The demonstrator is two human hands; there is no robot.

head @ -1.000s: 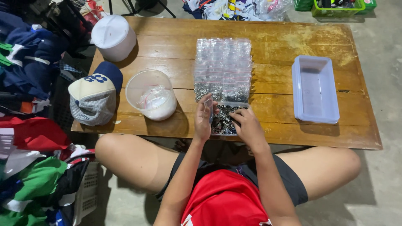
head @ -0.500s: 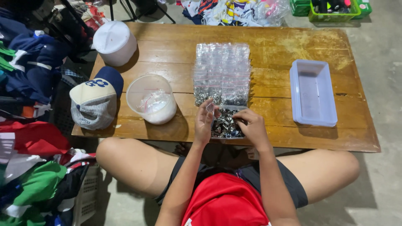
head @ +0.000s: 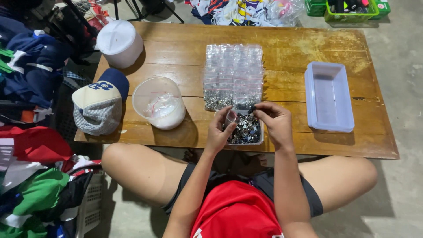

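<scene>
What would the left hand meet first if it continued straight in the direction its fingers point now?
Probably the small bag it already pinches; beyond it, the sheet of bags on the table. Depth is hard to judge from above.

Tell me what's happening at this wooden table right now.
A seated person is working over a small clear tray of little metal pieces. The left hand holds a small clear bag at the tray; the right hand pinches a piece above it. Filled bags lie in rows beyond, on the table.
</scene>
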